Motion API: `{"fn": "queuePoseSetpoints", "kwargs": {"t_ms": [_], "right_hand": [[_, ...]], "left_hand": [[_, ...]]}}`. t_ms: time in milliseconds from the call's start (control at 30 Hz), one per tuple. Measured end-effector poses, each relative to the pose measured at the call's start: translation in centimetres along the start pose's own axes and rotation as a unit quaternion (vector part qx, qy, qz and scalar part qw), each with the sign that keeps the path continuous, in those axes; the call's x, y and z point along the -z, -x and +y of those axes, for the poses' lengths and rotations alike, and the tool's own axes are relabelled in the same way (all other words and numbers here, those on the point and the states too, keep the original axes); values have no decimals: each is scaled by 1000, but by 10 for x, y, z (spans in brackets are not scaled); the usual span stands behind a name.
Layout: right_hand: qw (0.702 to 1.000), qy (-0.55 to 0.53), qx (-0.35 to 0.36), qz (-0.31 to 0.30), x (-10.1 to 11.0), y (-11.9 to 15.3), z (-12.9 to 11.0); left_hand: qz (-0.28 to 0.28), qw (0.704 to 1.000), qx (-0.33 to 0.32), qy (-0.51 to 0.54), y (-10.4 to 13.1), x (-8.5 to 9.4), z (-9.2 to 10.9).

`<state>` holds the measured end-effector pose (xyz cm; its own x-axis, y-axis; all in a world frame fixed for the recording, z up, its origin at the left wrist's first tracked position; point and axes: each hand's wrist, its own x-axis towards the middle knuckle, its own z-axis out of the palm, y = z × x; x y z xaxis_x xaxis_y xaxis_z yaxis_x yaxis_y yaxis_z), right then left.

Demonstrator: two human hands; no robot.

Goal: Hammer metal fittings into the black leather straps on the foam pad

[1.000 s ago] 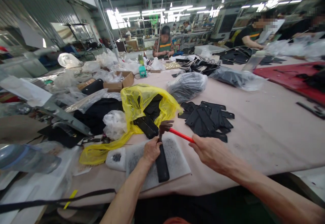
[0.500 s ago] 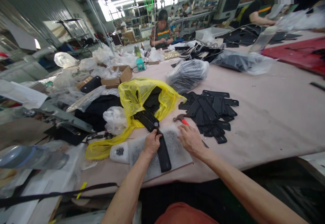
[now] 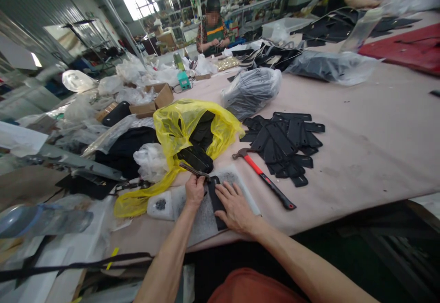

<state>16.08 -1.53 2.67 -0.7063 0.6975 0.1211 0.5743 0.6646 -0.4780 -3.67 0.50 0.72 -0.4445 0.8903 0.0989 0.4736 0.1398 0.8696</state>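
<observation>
My left hand point(image 3: 195, 190) is closed around a slim metal punch-like tool point(image 3: 189, 168), which is tilted and points up and left. Below its fingers a black strap piece point(image 3: 220, 224) with a slot at its far end lies on a white speckled pad point(image 3: 201, 227). Flat across that strap rests my right hand point(image 3: 236, 207), its fingers spread. A hammer point(image 3: 264, 177) with a red and black handle lies on the table just right of the pad, touched by neither hand.
A pile of black strap pieces point(image 3: 292, 140) lies beyond the hammer. An open yellow plastic bag point(image 3: 168, 122) with black pieces inside stands behind the pad. A clear-wrapped bundle point(image 3: 252, 92) is farther back. A person point(image 3: 213, 32) sits across the table.
My right hand has moved from beside the hammer left onto the black strap. My left hand has tipped the tool from near upright to leaning left. The hammer stays on the table.
</observation>
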Motion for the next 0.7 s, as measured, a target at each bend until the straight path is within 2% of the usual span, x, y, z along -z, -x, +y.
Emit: {"fn": "queuePoseSetpoints", "kwargs": {"t_ms": [167,300,400,567,700], "right_hand": [[1000,-12,-8,-4,3,-5,0],[1000,-14,-22,-6,16,-8,-1],[1000,-10,7,-24,21,0,-5],[994,-2,66,-90,15,19,-5],[993,19,71,-92,14,9,9]], "left_hand": [[-8,1000,-26,-3,18,0,1],[-10,999,-30,-8,18,-1,4],[-4,1000,-26,-8,17,-1,4],[22,999,-30,-9,22,-1,2],[50,998,-28,-1,26,1,2]]}}
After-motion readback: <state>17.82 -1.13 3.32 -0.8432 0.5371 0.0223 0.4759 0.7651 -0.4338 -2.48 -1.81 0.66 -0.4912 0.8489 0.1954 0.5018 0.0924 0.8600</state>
